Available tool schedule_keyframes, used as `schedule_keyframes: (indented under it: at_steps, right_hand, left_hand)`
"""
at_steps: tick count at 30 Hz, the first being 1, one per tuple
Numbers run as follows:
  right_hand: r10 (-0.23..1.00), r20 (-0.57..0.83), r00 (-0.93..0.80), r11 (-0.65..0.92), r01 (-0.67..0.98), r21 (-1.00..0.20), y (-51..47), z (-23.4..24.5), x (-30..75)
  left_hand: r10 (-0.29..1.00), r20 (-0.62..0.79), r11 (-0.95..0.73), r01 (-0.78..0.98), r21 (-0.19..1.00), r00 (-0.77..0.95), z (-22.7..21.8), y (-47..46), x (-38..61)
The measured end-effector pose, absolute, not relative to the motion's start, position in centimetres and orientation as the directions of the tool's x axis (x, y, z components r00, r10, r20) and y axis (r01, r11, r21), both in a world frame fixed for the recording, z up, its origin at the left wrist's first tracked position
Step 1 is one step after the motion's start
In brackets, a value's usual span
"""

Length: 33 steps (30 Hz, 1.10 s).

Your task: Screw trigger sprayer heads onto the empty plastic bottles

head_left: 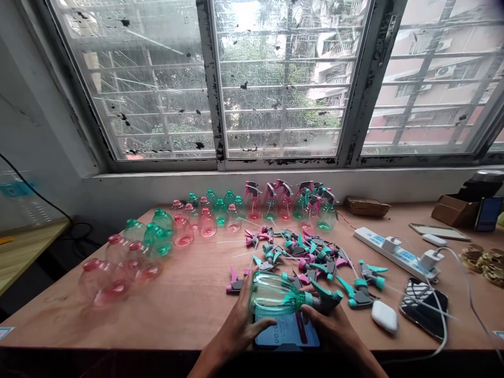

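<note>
A green see-through spray bottle (275,294) lies sideways between my two hands, above a lit phone (287,333) at the table's front edge. My left hand (244,315) is wrapped round the bottle's base. At the neck, my right hand (323,317) grips by the collar of the grey and green spray head (325,298). Just beyond lies a heap of loose trigger spray heads (303,252) in pink, green and grey, with thin clear tubes. Two green-trigger heads, one of them a spray head (360,294), lie right of my right hand.
Headless pink bottles (114,283) and green bottles (157,236) stand at the left and back. Several bottles with spray heads (285,202) stand by the wall. A power strip (394,252), white case (385,316), dark phone (425,307) and cables lie right.
</note>
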State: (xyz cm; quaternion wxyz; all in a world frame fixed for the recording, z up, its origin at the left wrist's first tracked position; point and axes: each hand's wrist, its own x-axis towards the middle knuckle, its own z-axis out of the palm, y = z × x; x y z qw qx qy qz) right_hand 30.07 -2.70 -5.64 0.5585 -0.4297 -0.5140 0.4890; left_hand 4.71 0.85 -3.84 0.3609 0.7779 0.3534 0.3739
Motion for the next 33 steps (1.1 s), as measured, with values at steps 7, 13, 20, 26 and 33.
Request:
schedule_keyframes:
  at_steps: [7,13,20,26,33]
  right_hand:
    - [0.989,0.148,-0.003,0.147,-0.104,-0.984,-2.81,-5.38,29.99]
    - [0.987,0.146,-0.064,0.142,-0.072,-0.987,-2.71,-5.2,30.3]
    - [0.987,0.151,-0.051,0.147,-0.076,-0.986,-2.77,-5.56,30.33]
    - [0.986,0.155,-0.062,0.147,-0.117,-0.982,-2.78,-5.28,30.05]
    - [0.989,0.132,-0.067,0.126,-0.088,-0.988,-2.74,-5.8,30.32]
  left_hand:
    - [0.821,0.387,-0.522,0.276,0.807,0.42,-3.92,0.7,4.85]
    - [0.837,0.321,-0.474,0.294,0.83,0.443,-3.4,0.55,4.71]
    - [0.823,0.38,-0.515,0.27,0.814,0.423,-3.76,0.72,4.66]
    - [0.837,0.336,-0.481,0.287,0.829,0.432,-3.39,0.72,4.69]
    - [0.81,0.408,-0.545,0.283,0.789,0.422,-3.62,0.72,4.68]
